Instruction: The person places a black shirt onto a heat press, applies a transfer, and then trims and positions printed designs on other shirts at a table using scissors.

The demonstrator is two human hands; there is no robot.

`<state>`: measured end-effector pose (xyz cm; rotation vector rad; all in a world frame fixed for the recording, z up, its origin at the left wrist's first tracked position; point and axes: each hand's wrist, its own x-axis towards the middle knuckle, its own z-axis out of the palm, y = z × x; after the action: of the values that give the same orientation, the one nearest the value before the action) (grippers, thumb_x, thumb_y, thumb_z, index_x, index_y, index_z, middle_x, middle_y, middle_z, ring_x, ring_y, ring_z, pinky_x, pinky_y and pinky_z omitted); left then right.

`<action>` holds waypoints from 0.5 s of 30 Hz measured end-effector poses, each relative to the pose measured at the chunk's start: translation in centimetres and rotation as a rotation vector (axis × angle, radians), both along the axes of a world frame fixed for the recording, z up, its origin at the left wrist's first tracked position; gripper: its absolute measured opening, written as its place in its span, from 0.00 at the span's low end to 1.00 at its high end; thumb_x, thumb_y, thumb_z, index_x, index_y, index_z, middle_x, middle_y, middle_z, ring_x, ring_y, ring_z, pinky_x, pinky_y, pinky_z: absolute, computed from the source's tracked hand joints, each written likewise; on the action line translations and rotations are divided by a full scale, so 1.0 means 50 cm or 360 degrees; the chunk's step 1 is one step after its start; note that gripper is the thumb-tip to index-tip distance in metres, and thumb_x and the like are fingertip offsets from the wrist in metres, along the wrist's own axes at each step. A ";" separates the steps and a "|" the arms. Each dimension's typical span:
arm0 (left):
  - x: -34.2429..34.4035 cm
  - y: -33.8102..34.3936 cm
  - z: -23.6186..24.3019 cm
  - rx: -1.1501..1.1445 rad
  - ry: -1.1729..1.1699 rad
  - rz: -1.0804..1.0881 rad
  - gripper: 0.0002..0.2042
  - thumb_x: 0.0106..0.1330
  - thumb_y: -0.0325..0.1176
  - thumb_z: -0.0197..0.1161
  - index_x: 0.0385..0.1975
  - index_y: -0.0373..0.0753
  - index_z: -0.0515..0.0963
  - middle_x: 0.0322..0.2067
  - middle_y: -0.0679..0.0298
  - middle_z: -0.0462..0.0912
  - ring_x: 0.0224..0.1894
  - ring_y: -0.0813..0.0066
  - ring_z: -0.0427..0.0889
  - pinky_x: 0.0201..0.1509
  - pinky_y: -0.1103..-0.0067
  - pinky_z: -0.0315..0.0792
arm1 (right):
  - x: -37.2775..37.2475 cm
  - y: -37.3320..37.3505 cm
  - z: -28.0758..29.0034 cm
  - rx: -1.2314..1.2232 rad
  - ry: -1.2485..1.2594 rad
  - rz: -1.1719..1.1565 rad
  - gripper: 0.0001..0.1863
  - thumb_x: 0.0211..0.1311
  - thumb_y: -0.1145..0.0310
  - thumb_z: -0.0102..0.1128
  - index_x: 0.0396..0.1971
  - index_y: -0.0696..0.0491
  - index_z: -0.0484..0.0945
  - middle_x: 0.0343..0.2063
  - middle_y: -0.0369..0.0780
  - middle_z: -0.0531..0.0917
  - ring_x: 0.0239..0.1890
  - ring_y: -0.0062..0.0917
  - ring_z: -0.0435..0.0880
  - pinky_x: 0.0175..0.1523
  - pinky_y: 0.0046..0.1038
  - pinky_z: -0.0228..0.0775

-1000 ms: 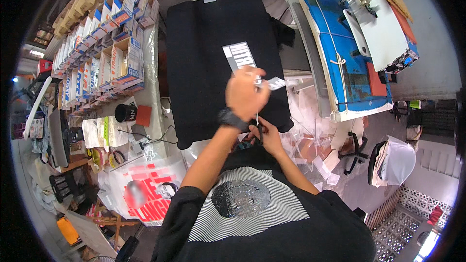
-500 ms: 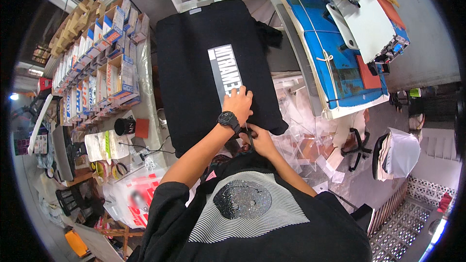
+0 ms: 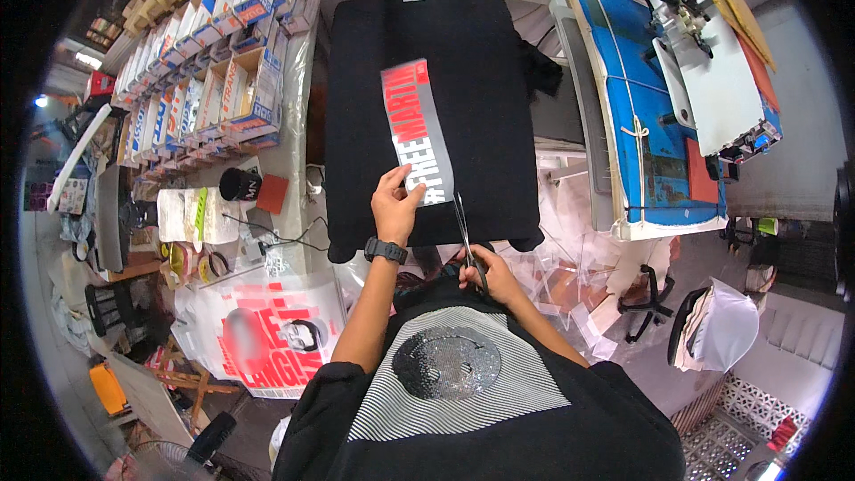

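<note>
— Cluttered workshop, seen from above: what fills it?

— Mostly a heat press (image 3: 663, 116) with a blue bed at the right, and rows of boxes (image 3: 209, 80) on a long bench at the left. Between them a black shirt (image 3: 499, 80) lies spread flat on a platen, its lower edge hanging over toward the person.

— And near the person?

— A white poster (image 3: 267, 330) with red print lies low at the left; clear film scraps (image 3: 570, 276) pile up at the right.

— What is on the shirt?

— A long grey strip (image 3: 419, 129) with red lettering, running up the cloth and slightly tilted.

— The hands?

— The left hand (image 3: 394, 207), with a dark watch (image 3: 385, 250) on its wrist, pinches the strip's near end between thumb and fingers. The right hand (image 3: 488, 272) is curled closed through the handles of scissors (image 3: 465, 233), whose blades point up to the strip's lower corner. Whether the blades are parted cannot be told.
</note>
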<state>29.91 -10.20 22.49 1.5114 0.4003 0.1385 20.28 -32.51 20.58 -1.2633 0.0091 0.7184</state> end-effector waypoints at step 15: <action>0.007 0.040 0.012 0.1927 -0.0399 -0.0608 0.26 0.67 0.46 0.61 0.64 0.46 0.73 0.69 0.54 0.65 0.73 0.53 0.60 0.75 0.53 0.51 | 0.015 0.040 0.027 -0.0338 -0.0105 -0.0079 0.21 0.66 0.60 0.67 0.52 0.58 0.75 0.24 0.35 0.81 0.25 0.17 0.81 0.29 0.21 0.76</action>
<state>30.27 -8.20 23.10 2.6839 -0.2640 0.2916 21.05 -30.53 21.91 -1.4845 0.0642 0.6453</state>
